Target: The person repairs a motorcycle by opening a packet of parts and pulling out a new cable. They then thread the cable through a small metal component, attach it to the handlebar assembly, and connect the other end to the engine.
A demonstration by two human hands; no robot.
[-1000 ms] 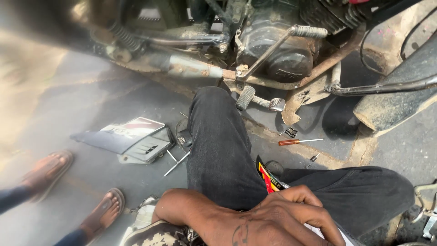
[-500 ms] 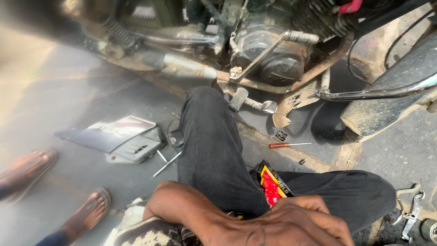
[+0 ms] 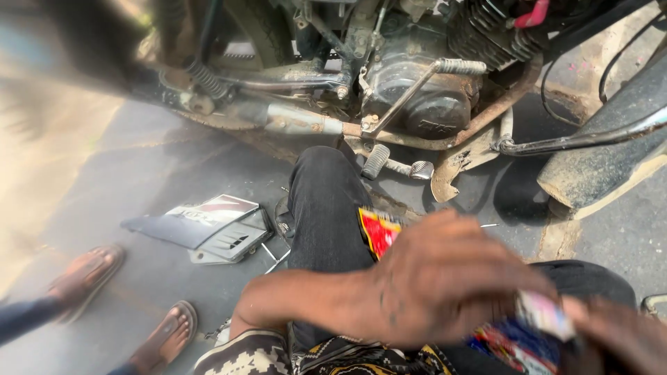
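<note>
Red and yellow packet lies on the person's dark trouser leg, partly hidden behind the left hand, whose fingers curl around a small blurred white packet. Right hand meets it at the lower right; its fingers are too blurred to tell. Nearby on the pavement lies a grey side panel, below the motorcycle engine.

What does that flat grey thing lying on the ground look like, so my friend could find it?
Start at the motorcycle engine, then look down and left to the dark ground beside the person's black trouser leg. There lies a flat side panel, grey with a red and white stripe and small slots. Unlike the thin metal rods next to it, it is broad and plate-shaped.
</note>
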